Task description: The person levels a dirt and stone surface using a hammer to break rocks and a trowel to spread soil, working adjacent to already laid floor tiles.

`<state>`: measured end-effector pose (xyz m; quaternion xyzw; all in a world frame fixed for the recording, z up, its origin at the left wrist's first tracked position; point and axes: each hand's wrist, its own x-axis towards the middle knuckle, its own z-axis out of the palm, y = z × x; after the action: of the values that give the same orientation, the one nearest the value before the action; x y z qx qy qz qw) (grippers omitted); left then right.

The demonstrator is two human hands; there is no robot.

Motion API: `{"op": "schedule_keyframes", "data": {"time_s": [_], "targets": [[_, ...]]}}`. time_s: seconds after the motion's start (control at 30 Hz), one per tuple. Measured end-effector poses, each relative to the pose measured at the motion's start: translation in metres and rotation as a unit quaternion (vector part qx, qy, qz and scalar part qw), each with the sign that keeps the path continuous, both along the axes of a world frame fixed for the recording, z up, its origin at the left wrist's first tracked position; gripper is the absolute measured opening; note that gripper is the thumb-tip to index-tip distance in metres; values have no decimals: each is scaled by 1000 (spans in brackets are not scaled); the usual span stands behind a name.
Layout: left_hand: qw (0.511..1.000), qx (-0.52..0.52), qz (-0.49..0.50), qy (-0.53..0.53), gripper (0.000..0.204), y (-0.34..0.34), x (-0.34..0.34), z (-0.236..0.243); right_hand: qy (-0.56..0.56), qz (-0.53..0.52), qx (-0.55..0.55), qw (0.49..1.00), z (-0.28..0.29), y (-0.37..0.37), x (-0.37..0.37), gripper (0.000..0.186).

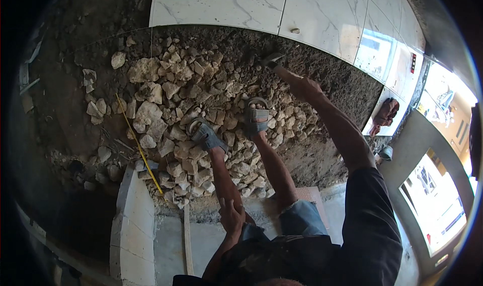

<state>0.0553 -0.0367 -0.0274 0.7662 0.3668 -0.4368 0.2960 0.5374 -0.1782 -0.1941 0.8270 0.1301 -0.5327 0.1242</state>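
**Hammer held out over a bed of broken stone**

The right hand [305, 88] is closed around the wooden handle of a metal-headed hammer [275, 64], arm stretched forward and up from the dark sleeve at the lower right. The hammer head sits over the far edge of the rubble, near the strip of dark, coarse soil [332, 79] that runs along the white marble-patterned floor tiles [322, 14].

The left hand [231, 214] rests on the person's left knee, fingers curled loosely against the leg just above the frayed hem of blue denim shorts [302, 218]; it holds nothing, and the two hands are well apart.

Both feet, in grey strapped sandals [255, 117], stand on a bed of pale, broken stone chunks [176, 95] that fills the sunken patch of floor between the tiles and a low ledge. The person seems to sit on that ledge, a pale concrete slab [171, 246] at the bottom of the view.

A yellow measuring tape [138, 145] lies slanted across the left part of the stones, its end near a white block wall [135, 220]. Left of the stones lies bare dark earth [65, 110]. On the tiles at the right lies a reddish-brown crumpled cloth or bag [385, 113], and beyond it bright window openings.
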Motion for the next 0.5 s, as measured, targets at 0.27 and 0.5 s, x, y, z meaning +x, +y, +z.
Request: {"op": "schedule_keyframes", "data": {"time_s": [0.27, 0.5], "targets": [[999, 11, -32, -11, 44, 0, 0, -3, -13, 159, 79, 984, -13, 66, 28, 30], [999, 20, -45, -12, 42, -5, -2, -4, -54, 216, 128, 966, -39, 116, 49, 22]]}}
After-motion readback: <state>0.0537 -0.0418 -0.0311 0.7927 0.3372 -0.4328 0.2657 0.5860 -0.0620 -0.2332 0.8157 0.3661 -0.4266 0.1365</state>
